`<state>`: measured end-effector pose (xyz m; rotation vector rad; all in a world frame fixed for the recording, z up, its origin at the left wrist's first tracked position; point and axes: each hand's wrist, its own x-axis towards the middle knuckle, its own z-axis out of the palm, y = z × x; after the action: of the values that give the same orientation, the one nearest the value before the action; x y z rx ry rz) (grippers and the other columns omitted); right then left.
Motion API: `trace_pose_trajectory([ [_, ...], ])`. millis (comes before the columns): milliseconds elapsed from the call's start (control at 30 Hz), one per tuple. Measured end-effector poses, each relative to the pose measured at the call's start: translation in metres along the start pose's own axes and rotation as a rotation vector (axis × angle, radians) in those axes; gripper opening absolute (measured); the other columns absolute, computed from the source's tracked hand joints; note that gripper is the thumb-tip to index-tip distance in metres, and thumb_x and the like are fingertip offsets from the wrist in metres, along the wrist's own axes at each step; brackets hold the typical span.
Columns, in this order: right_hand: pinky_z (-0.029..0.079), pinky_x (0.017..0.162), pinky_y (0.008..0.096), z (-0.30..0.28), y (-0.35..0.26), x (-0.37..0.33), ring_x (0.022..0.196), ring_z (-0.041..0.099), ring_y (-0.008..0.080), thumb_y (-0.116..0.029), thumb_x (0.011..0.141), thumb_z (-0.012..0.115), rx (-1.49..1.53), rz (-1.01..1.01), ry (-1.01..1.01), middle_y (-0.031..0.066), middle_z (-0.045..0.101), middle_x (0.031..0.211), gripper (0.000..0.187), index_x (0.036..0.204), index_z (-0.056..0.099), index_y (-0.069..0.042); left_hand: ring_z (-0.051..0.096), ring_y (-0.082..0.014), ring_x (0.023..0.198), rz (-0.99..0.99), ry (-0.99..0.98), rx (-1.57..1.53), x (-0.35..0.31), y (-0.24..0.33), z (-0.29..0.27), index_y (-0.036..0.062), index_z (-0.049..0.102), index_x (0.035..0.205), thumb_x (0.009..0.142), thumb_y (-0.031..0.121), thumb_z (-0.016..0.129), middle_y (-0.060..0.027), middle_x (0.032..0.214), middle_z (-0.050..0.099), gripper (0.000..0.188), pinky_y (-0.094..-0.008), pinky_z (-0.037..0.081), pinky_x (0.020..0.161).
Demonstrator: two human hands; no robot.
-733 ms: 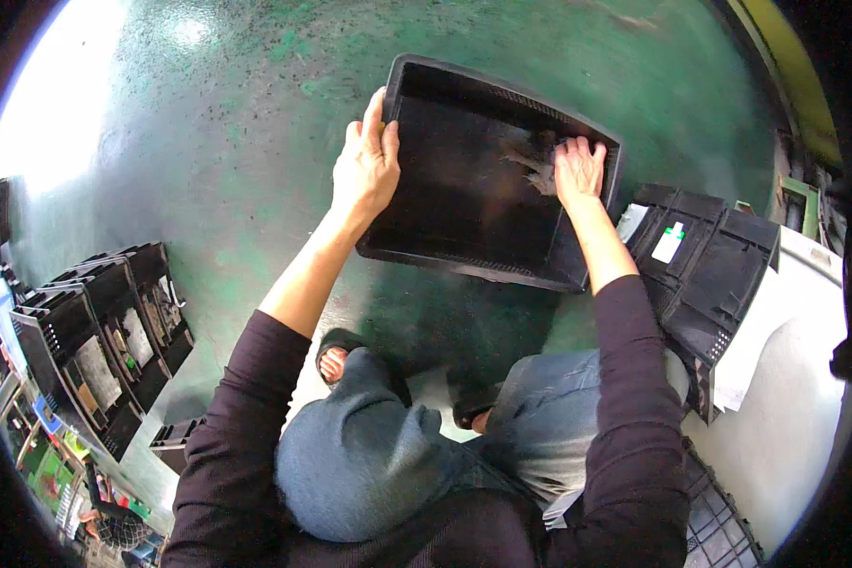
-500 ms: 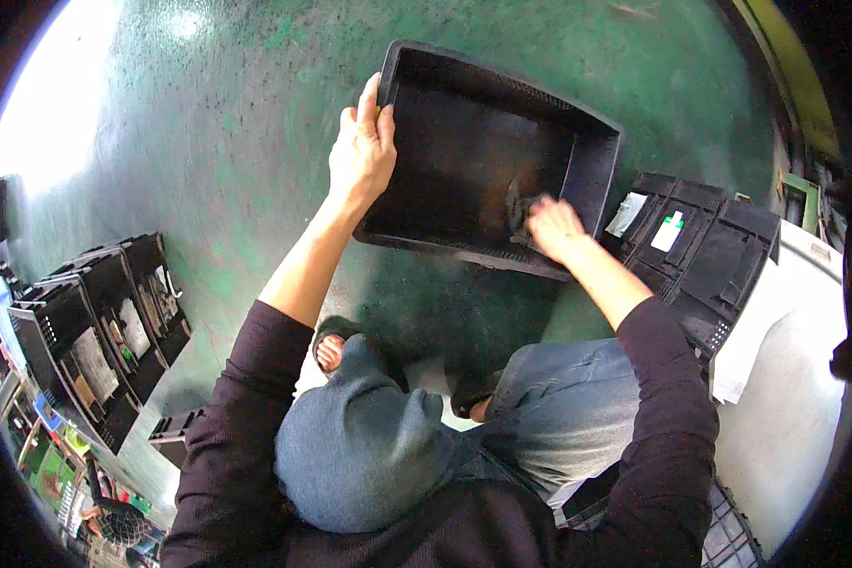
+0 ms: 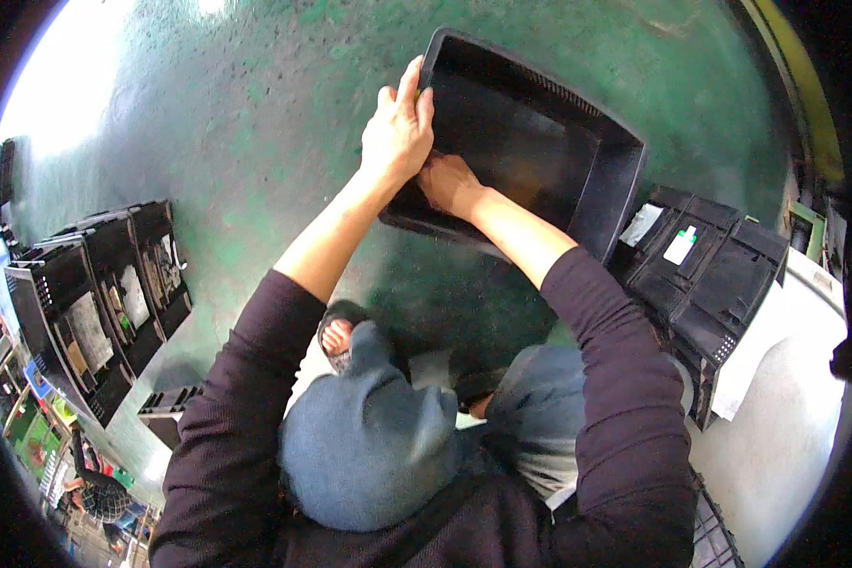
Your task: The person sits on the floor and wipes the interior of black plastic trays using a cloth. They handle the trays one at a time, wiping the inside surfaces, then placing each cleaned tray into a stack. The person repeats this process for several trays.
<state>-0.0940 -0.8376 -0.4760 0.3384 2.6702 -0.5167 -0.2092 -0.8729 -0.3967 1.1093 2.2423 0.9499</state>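
A black rectangular plastic bin (image 3: 530, 133) is held tilted in front of me, its hollow facing up toward me. My left hand (image 3: 398, 137) is closed on the rim of its left end, thumb and fingers at the edge. Inside the bin, close to that same end, my right hand (image 3: 450, 185) is curled with its knuckles up. Its fingertips press toward the inner wall; the dark cloth in it is almost wholly hidden by the hand.
Stacked black bins (image 3: 109, 312) stand at the left, with a smaller black bin (image 3: 170, 407) nearby. More black bins (image 3: 701, 256) bearing labels sit at the right beside a white surface (image 3: 786, 369). A person (image 3: 104, 492) is far off at lower left. The floor (image 3: 265, 123) is green.
My right hand has swept from the bin's right end to its left end, with the dark cloth. The bin and my left hand have shifted slightly right and up in the view.
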Motion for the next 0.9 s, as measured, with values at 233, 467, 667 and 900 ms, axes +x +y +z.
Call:
trace_pose_trajectory([
  [233,0.050,0.084,0.0422,-0.015,0.024,0.015,0.100,0.061,0.0322,-0.018,0.077,0.060,0.860,0.461,0.598,0.0220,0.060,0.112,0.039,0.113,0.056,-0.003,0.058,-0.0428,0.090,0.063,0.012,0.041,0.002,-0.010,0.003,0.0262,0.032,0.139,0.096,0.036,0.039,-0.0241,0.102,0.053,0.045,-0.0482,0.048,0.080],
  [467,0.049,0.082,0.0448,-0.031,-0.022,-0.066,0.095,0.061,0.0389,-0.033,0.081,0.055,0.737,0.326,0.148,0.0262,0.063,0.098,0.039,0.098,0.066,0.000,0.060,-0.0400,0.082,0.057,0.036,0.081,0.001,-0.005,0.003,0.0263,0.033,0.139,0.096,0.035,0.040,-0.0219,0.099,0.054,0.045,-0.0475,0.050,0.075],
  [667,0.055,0.072,0.0412,-0.060,0.024,-0.188,0.086,0.065,0.0305,-0.023,0.083,0.051,0.423,0.503,-0.187,0.0151,0.067,0.097,0.027,0.099,0.067,-0.007,0.061,-0.0404,0.081,-0.009,0.050,0.120,0.002,-0.003,0.004,0.0261,0.035,0.137,0.095,0.037,0.041,-0.0220,0.098,0.053,0.043,-0.0475,0.051,0.073],
  [900,0.048,0.087,0.0412,-0.012,-0.031,-0.021,0.103,0.060,0.0320,-0.028,0.086,0.050,0.570,0.423,-0.249,0.0190,0.063,0.109,0.033,0.100,0.066,-0.003,0.061,-0.0434,0.084,0.046,0.052,0.127,0.004,0.001,0.007,0.0249,0.036,0.136,0.095,0.035,0.042,-0.0251,0.100,0.054,0.043,-0.0489,0.051,0.073],
])
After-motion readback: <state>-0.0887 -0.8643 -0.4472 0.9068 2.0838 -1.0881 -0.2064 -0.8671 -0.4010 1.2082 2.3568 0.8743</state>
